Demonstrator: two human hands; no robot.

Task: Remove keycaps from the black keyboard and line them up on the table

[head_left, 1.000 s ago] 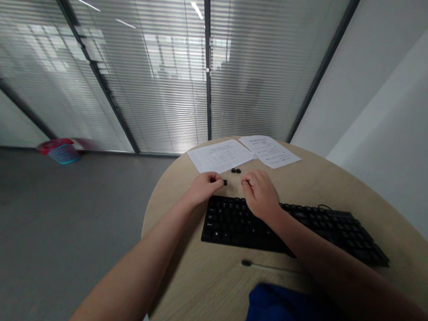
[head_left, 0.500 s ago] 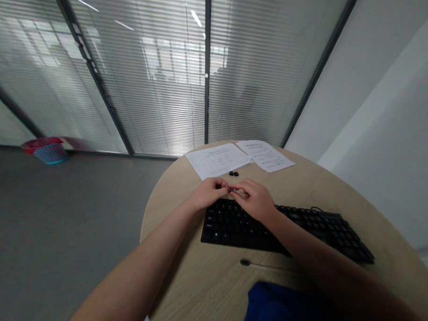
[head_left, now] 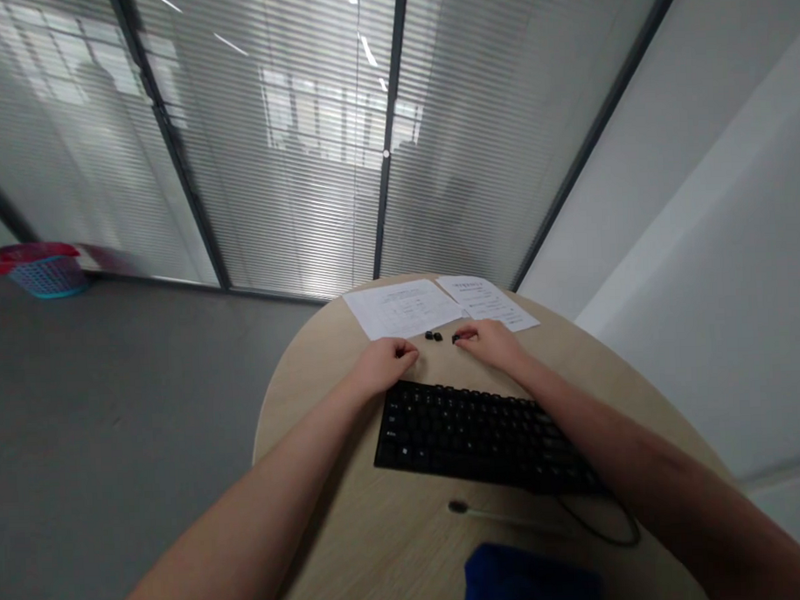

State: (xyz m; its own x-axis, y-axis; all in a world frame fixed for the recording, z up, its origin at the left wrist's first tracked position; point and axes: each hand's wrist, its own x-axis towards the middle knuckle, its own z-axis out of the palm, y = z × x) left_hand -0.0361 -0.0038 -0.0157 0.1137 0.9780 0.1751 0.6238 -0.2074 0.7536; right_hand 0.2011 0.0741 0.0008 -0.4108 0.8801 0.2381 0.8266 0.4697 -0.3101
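My right hand [head_left: 490, 342] pinches a small black keycap [head_left: 456, 339] just at the tabletop, past the keyboard's far edge. Two more black keycaps [head_left: 434, 336] lie between my hands. My left hand [head_left: 385, 362] is closed near the far left corner of the black keyboard [head_left: 470, 433], thumb against fingers; whether anything is between them is hidden. Keys fill most of the keyboard, and my right forearm covers its right end.
Two printed sheets [head_left: 404, 307] lie at the far side of the round wooden table [head_left: 312, 408]. Nearer me are a thin tool with a dark oval head [head_left: 457, 507], a loop of cable [head_left: 618, 537] and something blue [head_left: 515, 580]. A red and blue basket [head_left: 48, 273] stands on the floor.
My hands, together over the keyboard's far edge before, have parted. The right one has moved right and away from me to beside the two keycaps; the left has stayed nearly in place.
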